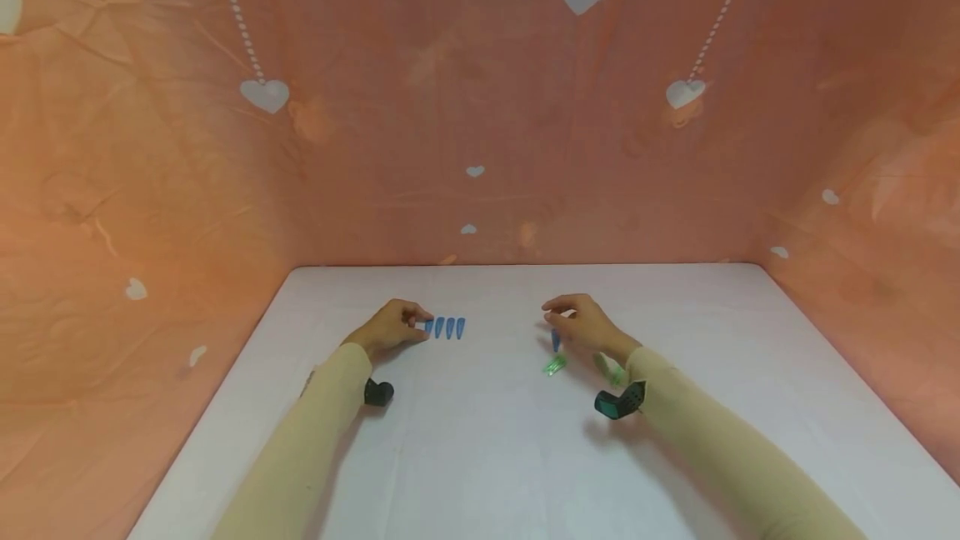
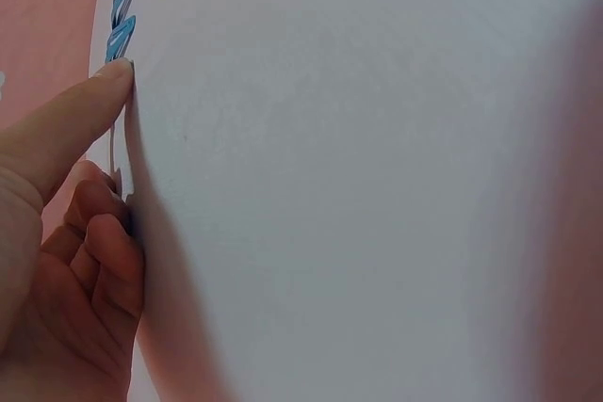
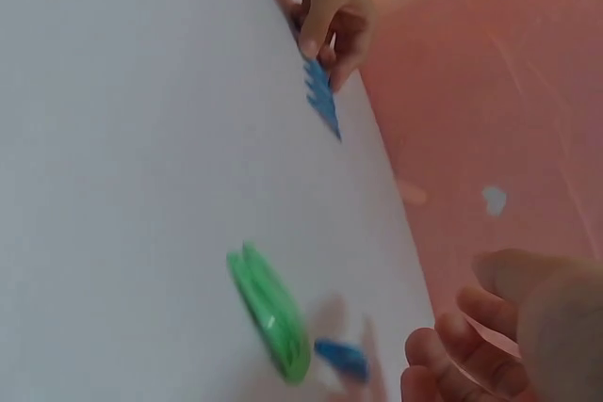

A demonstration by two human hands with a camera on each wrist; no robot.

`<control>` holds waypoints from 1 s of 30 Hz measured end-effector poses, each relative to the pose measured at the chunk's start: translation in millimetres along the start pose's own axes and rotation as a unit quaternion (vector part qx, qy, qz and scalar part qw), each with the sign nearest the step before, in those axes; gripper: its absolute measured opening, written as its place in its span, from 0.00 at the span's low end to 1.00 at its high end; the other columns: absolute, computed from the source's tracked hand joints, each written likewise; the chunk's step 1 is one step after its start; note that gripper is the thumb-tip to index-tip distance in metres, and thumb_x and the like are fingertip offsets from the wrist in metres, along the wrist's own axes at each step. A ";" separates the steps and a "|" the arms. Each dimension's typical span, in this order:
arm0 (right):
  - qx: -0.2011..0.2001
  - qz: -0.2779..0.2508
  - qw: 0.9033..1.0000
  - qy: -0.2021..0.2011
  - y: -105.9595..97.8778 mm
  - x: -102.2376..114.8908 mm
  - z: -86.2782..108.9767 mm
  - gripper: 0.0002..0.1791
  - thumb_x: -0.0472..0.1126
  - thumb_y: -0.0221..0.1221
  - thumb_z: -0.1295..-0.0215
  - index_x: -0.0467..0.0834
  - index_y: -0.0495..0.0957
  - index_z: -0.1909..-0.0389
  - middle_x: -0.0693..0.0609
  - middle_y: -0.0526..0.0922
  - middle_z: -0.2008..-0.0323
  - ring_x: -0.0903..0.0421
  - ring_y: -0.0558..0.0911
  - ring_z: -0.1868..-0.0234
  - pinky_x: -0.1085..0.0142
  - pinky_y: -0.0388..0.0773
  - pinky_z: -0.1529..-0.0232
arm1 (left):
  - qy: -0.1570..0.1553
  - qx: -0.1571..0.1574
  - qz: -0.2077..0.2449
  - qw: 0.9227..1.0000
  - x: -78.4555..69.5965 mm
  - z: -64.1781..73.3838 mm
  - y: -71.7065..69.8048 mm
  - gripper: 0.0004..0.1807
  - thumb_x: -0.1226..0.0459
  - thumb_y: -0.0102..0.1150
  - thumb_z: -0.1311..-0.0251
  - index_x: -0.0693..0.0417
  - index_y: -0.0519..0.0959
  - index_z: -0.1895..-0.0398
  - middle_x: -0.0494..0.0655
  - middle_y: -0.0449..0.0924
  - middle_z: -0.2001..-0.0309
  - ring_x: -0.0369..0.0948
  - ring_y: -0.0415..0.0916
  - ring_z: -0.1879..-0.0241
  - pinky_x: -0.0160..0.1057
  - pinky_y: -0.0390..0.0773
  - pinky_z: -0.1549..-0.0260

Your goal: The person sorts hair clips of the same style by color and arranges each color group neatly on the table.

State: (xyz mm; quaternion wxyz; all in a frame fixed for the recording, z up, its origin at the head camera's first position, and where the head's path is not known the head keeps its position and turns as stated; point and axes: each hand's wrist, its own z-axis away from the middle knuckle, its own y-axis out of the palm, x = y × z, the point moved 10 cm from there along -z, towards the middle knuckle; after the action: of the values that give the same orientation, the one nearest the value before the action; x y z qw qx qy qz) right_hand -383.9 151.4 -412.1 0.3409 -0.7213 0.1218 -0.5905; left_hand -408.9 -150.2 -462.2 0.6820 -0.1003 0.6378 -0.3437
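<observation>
Several blue hair clips [image 1: 450, 328] stand side by side in a short row at the table's back left of centre. My left hand [image 1: 393, 327] pinches the leftmost blue hair clip [image 1: 429, 327] between thumb and index finger. In the left wrist view the thumb tip touches the near end of the row; part of the clip is hidden. My right hand [image 1: 588, 327] hovers with loosely bent fingers over a single blue hair clip [image 1: 556, 341]. The right wrist view shows that clip [image 3: 344, 360] apart from the fingers. A green hair clip [image 1: 555, 366] lies just in front of it.
More green [image 1: 611, 371] shows beside my right wrist, partly hidden by the hand and sleeve. The white table [image 1: 480, 457] ends at an orange cloth [image 1: 420, 132] with pale hearts, at the back and both sides. Each wrist carries a dark camera [image 1: 618, 403].
</observation>
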 end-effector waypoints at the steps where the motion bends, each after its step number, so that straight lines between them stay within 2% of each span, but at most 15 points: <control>1: 0.002 0.000 1.000 0.007 -0.7 -3.5 1.0 0.18 0.37 0.57 0.28 0.31 0.79 0.43 0.34 0.83 0.46 0.47 0.82 0.56 0.66 0.77 0.59 | -0.001 0.000 0.001 1.000 0.0 0.0 -0.1 0.19 0.68 0.67 0.39 0.59 0.82 0.44 0.44 0.67 0.65 0.45 0.66 0.51 0.45 0.63 0.49; 3: 0.008 0.004 1.000 0.017 -1.2 -10.6 2.8 0.18 0.38 0.57 0.28 0.32 0.79 0.44 0.35 0.82 0.45 0.49 0.82 0.56 0.66 0.77 0.58 | 0.001 -0.001 -0.001 1.000 -0.2 -0.4 -0.9 0.19 0.69 0.67 0.39 0.59 0.82 0.44 0.45 0.67 0.66 0.45 0.66 0.52 0.44 0.64 0.50; 9: 0.035 -0.024 0.998 0.053 5.5 -30.9 7.7 0.17 0.35 0.59 0.30 0.31 0.79 0.44 0.36 0.82 0.52 0.56 0.81 0.66 0.69 0.78 0.66 | 0.004 -0.002 -0.003 1.000 0.5 -2.2 -2.7 0.19 0.68 0.68 0.39 0.59 0.82 0.44 0.44 0.67 0.66 0.44 0.66 0.52 0.44 0.64 0.50; 13: 0.032 -0.033 0.998 0.047 8.2 -35.7 8.9 0.16 0.31 0.60 0.33 0.30 0.79 0.46 0.38 0.81 0.56 0.58 0.77 0.68 0.71 0.76 0.69 | 0.001 -0.001 0.000 1.000 1.3 -1.8 -2.1 0.19 0.68 0.67 0.39 0.59 0.82 0.45 0.44 0.67 0.66 0.44 0.66 0.52 0.45 0.64 0.49; 18: 0.023 -0.011 0.999 0.033 11.1 -33.9 9.1 0.15 0.31 0.64 0.36 0.31 0.82 0.50 0.40 0.82 0.59 0.56 0.76 0.65 0.67 0.75 0.64 | -0.001 -0.001 0.001 1.000 2.3 -0.8 -1.8 0.18 0.68 0.67 0.39 0.59 0.82 0.45 0.44 0.67 0.65 0.44 0.66 0.51 0.45 0.64 0.49; 22: 0.017 0.033 0.999 0.032 13.2 -30.6 8.9 0.13 0.33 0.65 0.37 0.34 0.84 0.52 0.44 0.82 0.61 0.55 0.76 0.61 0.65 0.72 0.59 | -0.005 -0.003 0.007 1.000 2.9 -1.2 -1.4 0.18 0.68 0.68 0.39 0.58 0.82 0.45 0.45 0.67 0.64 0.44 0.66 0.51 0.45 0.64 0.49; 26: 0.017 0.056 0.998 0.031 15.1 -23.3 9.7 0.13 0.31 0.65 0.38 0.34 0.84 0.53 0.45 0.81 0.64 0.55 0.75 0.63 0.65 0.72 0.59 | -0.004 -0.002 0.007 1.000 1.7 -1.1 -1.2 0.18 0.68 0.68 0.39 0.59 0.82 0.45 0.45 0.67 0.64 0.44 0.65 0.51 0.45 0.64 0.49; 30: 0.016 0.055 0.998 0.037 17.1 -19.6 10.6 0.12 0.30 0.64 0.38 0.34 0.84 0.53 0.46 0.80 0.66 0.55 0.75 0.64 0.65 0.72 0.59 | -0.004 -0.004 0.003 1.000 2.3 -1.1 -1.2 0.18 0.68 0.68 0.39 0.58 0.83 0.45 0.44 0.67 0.65 0.44 0.66 0.51 0.45 0.64 0.49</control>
State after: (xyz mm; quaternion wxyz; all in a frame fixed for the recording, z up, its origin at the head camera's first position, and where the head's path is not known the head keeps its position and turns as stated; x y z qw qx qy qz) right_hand -375.4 153.9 -438.7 0.3795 -0.6854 0.1642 -0.5993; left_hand -410.5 -152.2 -463.5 0.6852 -0.1025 0.6369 -0.3381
